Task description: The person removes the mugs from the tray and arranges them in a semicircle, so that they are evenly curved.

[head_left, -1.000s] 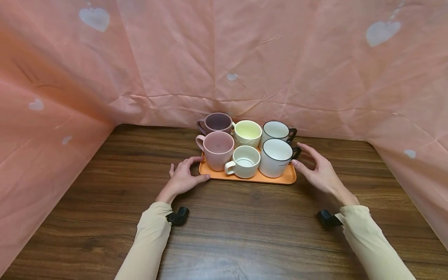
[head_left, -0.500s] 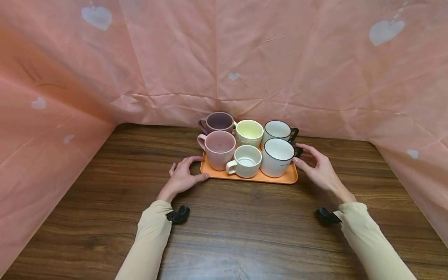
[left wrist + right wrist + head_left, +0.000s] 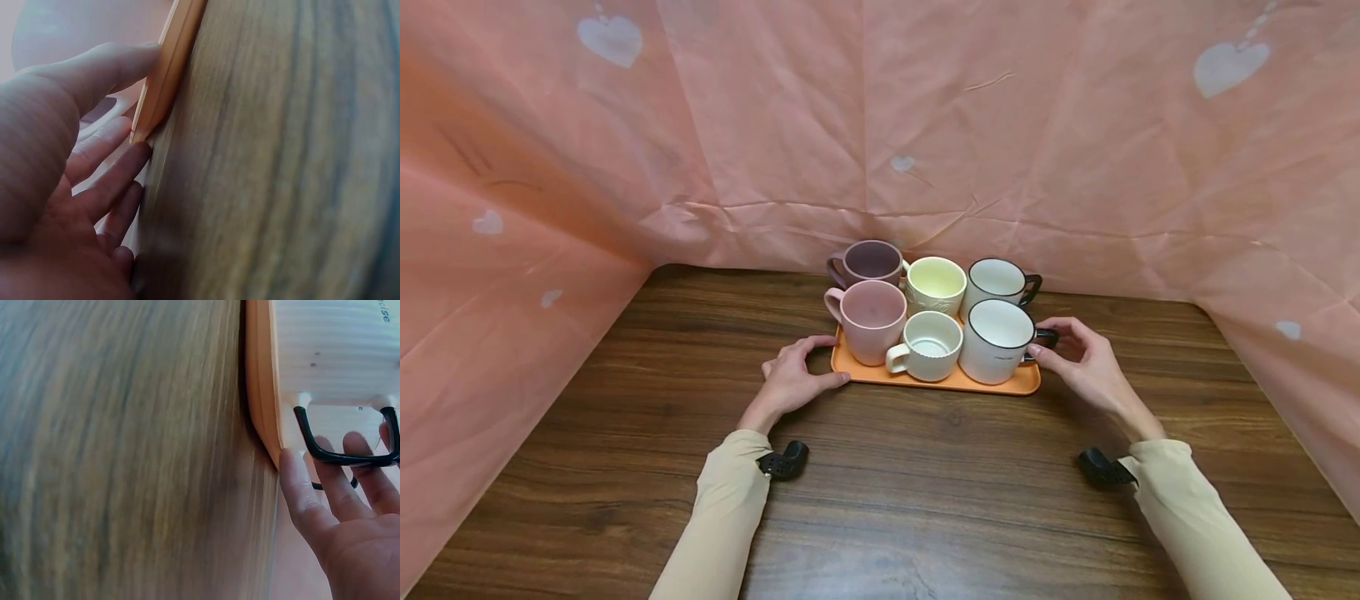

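Note:
An orange tray point(image 3: 925, 382) holds several mugs. At its front right corner stands a white mug point(image 3: 988, 354) with a black rim; my right hand point(image 3: 1093, 367) holds its black handle point(image 3: 340, 459). In the right wrist view the fingers lie behind the handle bar and the thumb is by the tray's corner. My left hand point(image 3: 793, 379) touches the tray's left end with thumb and index finger, the fingers spread and fairly straight. A pink mug point(image 3: 868, 342) and a small cream cup point(image 3: 934, 362) complete the front row.
Behind stand a purple mug point(image 3: 857, 279), a pale yellow cup point(image 3: 936, 302) and another black-rimmed white mug point(image 3: 988, 302). The tray lies on a dark wooden table point(image 3: 880, 483), near its back edge. Pink cloth with hearts point(image 3: 1000, 150) hangs behind and at both sides.
The front white mug's handle has swung slightly right and toward me, and its small lettering shows more. My right fingers have closed about that handle. The left hand stays at the tray.

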A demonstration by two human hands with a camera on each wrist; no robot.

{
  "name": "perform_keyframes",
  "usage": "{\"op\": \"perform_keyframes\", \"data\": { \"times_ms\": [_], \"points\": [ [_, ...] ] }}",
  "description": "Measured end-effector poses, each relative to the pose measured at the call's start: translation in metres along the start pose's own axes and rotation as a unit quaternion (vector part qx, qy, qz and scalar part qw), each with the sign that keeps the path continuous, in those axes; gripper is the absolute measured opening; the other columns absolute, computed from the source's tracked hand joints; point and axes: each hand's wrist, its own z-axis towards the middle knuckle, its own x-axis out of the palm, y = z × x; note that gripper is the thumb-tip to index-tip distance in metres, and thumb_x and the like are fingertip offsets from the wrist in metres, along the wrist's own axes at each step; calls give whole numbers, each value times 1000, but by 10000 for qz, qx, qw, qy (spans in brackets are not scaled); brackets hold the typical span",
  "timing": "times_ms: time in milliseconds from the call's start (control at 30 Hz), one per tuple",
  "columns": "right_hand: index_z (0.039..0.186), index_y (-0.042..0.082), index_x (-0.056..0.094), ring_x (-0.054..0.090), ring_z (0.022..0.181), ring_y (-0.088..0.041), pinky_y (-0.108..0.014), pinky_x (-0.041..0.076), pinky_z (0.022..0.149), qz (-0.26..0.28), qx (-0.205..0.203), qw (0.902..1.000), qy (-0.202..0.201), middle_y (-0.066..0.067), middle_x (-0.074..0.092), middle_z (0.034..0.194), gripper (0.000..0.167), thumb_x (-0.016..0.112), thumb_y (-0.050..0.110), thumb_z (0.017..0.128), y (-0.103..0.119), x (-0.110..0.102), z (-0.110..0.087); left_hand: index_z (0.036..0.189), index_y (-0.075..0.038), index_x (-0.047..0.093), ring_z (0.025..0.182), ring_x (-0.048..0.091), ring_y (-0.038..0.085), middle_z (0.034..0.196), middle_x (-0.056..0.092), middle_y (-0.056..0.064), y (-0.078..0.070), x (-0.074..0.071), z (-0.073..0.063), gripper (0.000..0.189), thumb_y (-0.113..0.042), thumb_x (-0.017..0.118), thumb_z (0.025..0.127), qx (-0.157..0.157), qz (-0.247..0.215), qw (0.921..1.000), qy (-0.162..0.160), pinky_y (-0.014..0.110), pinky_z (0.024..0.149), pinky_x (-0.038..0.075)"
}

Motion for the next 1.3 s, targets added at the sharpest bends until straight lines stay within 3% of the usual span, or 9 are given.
{"op": "perform_keyframes", "data": {
  "times_ms": [100, 267, 567, 933, 1133, 1300],
  "points": [
    [126, -1, 59, 67, 86, 1, -14, 55, 74, 242, 8, 9997, 93, 18, 65, 102, 36, 73, 12, 95, 0, 0, 0, 138, -21, 62, 137, 48, 36, 144, 61, 10, 1, 0, 1, 62, -37, 83, 81, 23, -48, 10000, -26, 53, 100, 22],
    [121, -1, 60, 69, 82, -3, -23, 60, 69, 991, 108, 9945, 318, 15, 66, 102, 29, 71, 4, 94, 0, 1, 1, 138, -21, 62, 137, 48, 36, 144, 62, 9, 1, -1, 2, 63, -37, 84, 81, 31, -112, 9999, 18, 52, 99, 23],
    [107, 15, 65, 68, 69, -7, -24, 58, 60, 2012, 312, 9785, 317, 12, 71, 89, 21, 70, 0, 93, -2, 6, -1, 139, -22, 61, 138, 47, 37, 146, 60, 10, 1, -3, 3, 63, -39, 83, 82, -63, -125, 9997, 179, 52, 100, 23],
    [102, 18, 67, 60, 59, -7, -21, 54, 55, 2051, 524, 9773, -36, 11, 69, 76, 21, 68, -1, 94, -5, 11, -2, 140, -21, 59, 139, 48, 38, 148, 58, 10, -6, -9, 0, 64, -37, 82, 84, -136, -37, 9992, 379, 58, 104, 25],
    [99, 19, 65, 56, 57, -2, -21, 53, 53, 2355, 672, 9695, -97, 10, 65, 69, 26, 62, -6, 93, -6, 14, 2, 140, -21, 59, 139, 48, 38, 148, 58, 10, -6, -7, 0, 63, -37, 82, 84, -180, -48, 9991, 377, 57, 104, 25],
    [97, 19, 64, 55, 55, 0, -21, 54, 51, 2516, 559, 9662, -99, 10, 60, 64, 29, 59, -9, 92, -6, 14, 4, 139, -21, 60, 139, 48, 38, 147, 59, 9, -5, -8, 1, 62, -37, 83, 83, -162, -45, 9993, 335, 57, 104, 25]
  ]
}}
